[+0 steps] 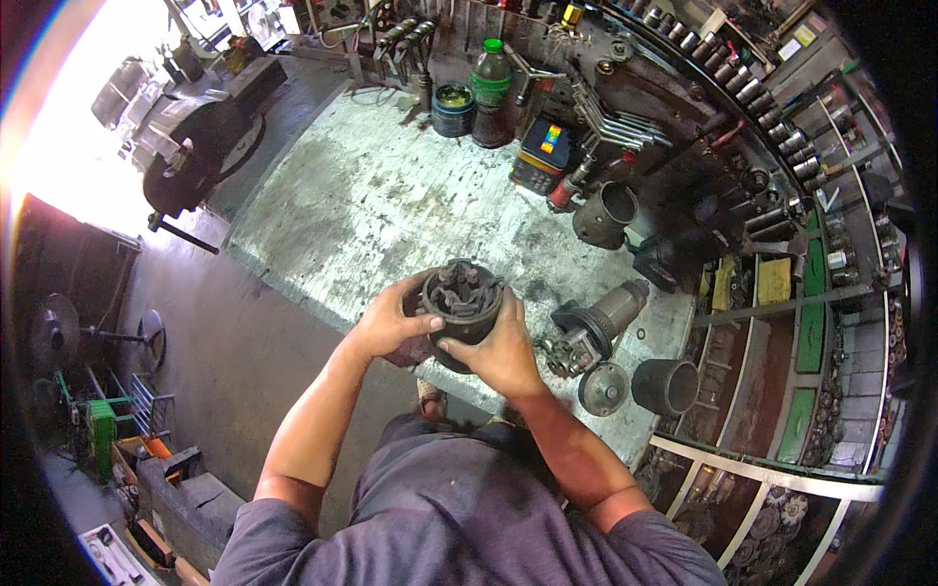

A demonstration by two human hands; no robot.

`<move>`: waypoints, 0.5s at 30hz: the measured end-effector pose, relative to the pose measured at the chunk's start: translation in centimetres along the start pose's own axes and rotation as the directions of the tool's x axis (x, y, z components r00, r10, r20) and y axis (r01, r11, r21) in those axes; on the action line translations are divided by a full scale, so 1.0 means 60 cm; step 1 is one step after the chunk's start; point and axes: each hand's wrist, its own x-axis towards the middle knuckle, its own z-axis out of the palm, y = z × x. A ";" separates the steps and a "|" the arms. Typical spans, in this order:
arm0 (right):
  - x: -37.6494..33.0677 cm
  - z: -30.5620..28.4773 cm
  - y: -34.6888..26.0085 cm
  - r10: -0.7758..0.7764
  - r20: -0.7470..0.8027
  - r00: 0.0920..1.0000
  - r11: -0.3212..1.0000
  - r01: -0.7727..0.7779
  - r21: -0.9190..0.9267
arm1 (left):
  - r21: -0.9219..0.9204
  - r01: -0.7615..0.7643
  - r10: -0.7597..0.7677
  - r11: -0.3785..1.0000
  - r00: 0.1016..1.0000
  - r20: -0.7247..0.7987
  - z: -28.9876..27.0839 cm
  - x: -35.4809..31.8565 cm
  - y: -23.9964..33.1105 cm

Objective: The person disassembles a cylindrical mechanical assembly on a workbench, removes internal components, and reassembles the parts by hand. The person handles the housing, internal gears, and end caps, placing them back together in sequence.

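Both hands hold a dark cylindrical motor housing (463,311) near the front edge of the metal-topped workbench (332,205). Its open end faces up and shows blackened parts inside that look like coils and brush leads. My left hand (393,320) wraps the left side, thumb across the front. Gripping the right side is my right hand (498,354), its thumb also in front. The far fingers are partly hidden behind the housing. Just right of my right hand lies a greasy motor assembly (604,322) with a ribbed cylindrical body. Near it are a round end cover (604,389) and a hollow metal cylinder (666,387).
Another hollow cylinder (606,215) stands farther back, by a dark box (540,156). A green-topped bottle (491,73) and a tin (453,109) stand at the rear. A bench vise (200,146) is at far left. Shelves with sockets (747,90) curve along the right.
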 end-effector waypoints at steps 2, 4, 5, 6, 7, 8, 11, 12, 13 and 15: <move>0.005 0.006 0.001 0.016 -0.007 1.000 1.000 -0.016 -0.018 | -0.056 0.016 -0.017 0.998 1.000 -0.022 0.002 0.002 -0.006; 0.004 0.010 0.004 0.043 -0.014 0.999 0.998 -0.044 -0.049 | -0.079 0.016 -0.019 0.997 0.999 -0.032 0.004 0.003 -0.007; 0.002 0.012 0.006 0.043 -0.015 0.999 0.998 -0.043 -0.043 | -0.078 0.010 -0.012 0.997 0.999 -0.031 0.005 0.003 -0.006; 0.000 0.013 0.007 0.043 -0.020 0.999 0.998 -0.044 -0.037 | -0.076 0.004 -0.006 0.997 1.000 -0.029 0.007 0.003 -0.006; -0.001 0.013 0.008 0.049 -0.027 0.998 0.998 -0.050 -0.033 | -0.074 -0.003 0.001 0.997 1.000 -0.027 0.008 0.003 -0.005; -0.002 0.013 0.009 0.047 -0.020 0.999 0.998 -0.047 -0.029 | -0.065 -0.006 0.005 0.998 1.000 -0.025 0.008 0.002 -0.004; -0.003 0.012 0.010 0.051 -0.012 0.999 0.998 -0.052 -0.033 | -0.038 -0.017 0.016 0.999 1.000 -0.023 0.008 0.001 -0.003; -0.002 0.012 0.010 0.048 -0.014 0.999 0.998 -0.049 -0.043 | -0.031 -0.019 0.018 0.999 1.000 -0.025 0.008 0.002 -0.003; -0.001 0.012 0.010 0.046 -0.017 0.999 0.998 -0.046 -0.053 | -0.024 -0.021 0.020 0.999 0.999 -0.028 0.009 0.003 -0.004; -0.002 0.011 0.010 0.045 -0.006 0.999 0.997 -0.046 -0.060 | 0.032 -0.027 0.029 0.999 0.998 -0.049 0.009 0.003 -0.006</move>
